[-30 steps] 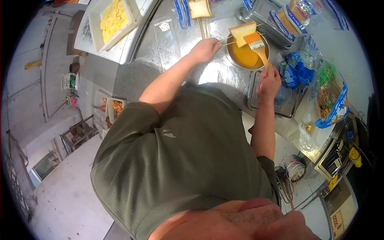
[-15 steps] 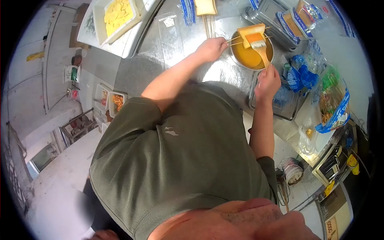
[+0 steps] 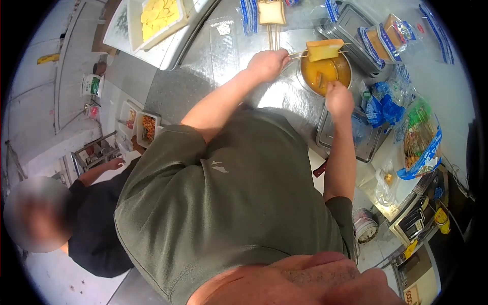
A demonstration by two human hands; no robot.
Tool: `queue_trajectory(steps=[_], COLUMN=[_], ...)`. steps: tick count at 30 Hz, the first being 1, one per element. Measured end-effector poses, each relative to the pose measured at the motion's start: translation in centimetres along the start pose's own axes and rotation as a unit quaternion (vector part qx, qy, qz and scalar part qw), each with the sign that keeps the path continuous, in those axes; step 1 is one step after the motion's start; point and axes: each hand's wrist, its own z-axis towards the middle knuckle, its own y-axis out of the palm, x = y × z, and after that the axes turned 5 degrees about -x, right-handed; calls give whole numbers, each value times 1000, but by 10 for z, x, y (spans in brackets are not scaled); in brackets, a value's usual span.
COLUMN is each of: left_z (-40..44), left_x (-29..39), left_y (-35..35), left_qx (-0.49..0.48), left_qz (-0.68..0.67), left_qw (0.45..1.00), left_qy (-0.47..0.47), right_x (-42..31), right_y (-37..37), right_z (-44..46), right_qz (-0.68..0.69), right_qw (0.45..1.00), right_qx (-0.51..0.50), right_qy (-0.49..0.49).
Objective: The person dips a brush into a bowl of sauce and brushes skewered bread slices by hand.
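My left hand [image 3: 269,66] is closed on thin wooden skewers [image 3: 297,54] that run through a slice of bread [image 3: 325,50]. The bread is held over the far rim of a round metal bowl [image 3: 303,81], its near face wet and yellow. Orange-yellow liquid [image 3: 315,69] fills part of the bowl. Over the near rim, my right hand [image 3: 339,99] grips a brush, mostly hidden by the fingers and the liquid. Beyond my left hand, another skewered bread slice [image 3: 271,12] lies on the metal table.
Metal trays [image 3: 351,30], packaged bread [image 3: 376,43], blue plastic wrapping [image 3: 384,104] and a bag of skewers [image 3: 419,137] stand to the right. A tub of yellow slices [image 3: 160,20] is at upper left. Another person in dark clothing [image 3: 96,223] is at the left.
My right hand has lowered the brush from the bread's surface into the liquid. The bread has tilted, showing its yellow face. Another person has come into view at the left.
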Motion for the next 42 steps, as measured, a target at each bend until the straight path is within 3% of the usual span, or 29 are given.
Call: queue_trajectory(steps=[2, 6, 7, 10, 11, 14, 17, 21, 24, 27, 30, 33, 36, 39, 42], left_z=[-2, -2, -2, 0, 0, 0, -1, -5, -2, -4, -7, -8, -8, -7, -9], left_x=[0, -1, -3, -8, -9, -3, 3, 11, 3, -2, 5, 8, 0, -2, 5], left_y=[0, -4, -3, 0, 2, 2, 2, 2, 3, 5, 3, 5, 6, 2, 0], left_qx=[12, 5, 7, 3, -2, -31, -40, -53, -39, -56, -66, -54, -34, -49, -61], left_qz=[13, 0, -16, -61, -75, -105, -103, -118, -120, -111, -111, -114, -107, -102, -108], left_qw=[1000, 1000, 1000, 998, 997, 994, 994, 991, 992, 992, 991, 991, 993, 993, 992], left_qy=[17, 1, 0, 10, 16, 4, 25, 36, 33, 19, 21, 39, 39, 20, 27], right_x=[-10, 38, 50, 66, 61, 44, 29, 24, 28, 24, 10, 9, 13, 19, 7], right_y=[4, 16, 20, 16, 9, -3, -9, 9, 14, 0, -8, 8, 6, -1, -11], right_z=[4, 9, 7, -11, -20, -30, -27, -10, -20, -30, -26, -16, -26, -33, -26], right_qz=[-65, 184, 278, 595, 652, 713, 745, 752, 671, 712, 703, 743, 663, 696, 703], right_qw=[996, 981, 952, 795, 747, 682, 656, 648, 725, 677, 694, 654, 722, 690, 692], right_qx=[-67, 54, 111, 81, 91, 131, 116, 99, 129, 138, 146, 116, 138, 136, 143], right_qy=[-5, -29, -62, 83, 92, 96, 43, 69, 84, 125, 40, 81, 142, 148, 77])
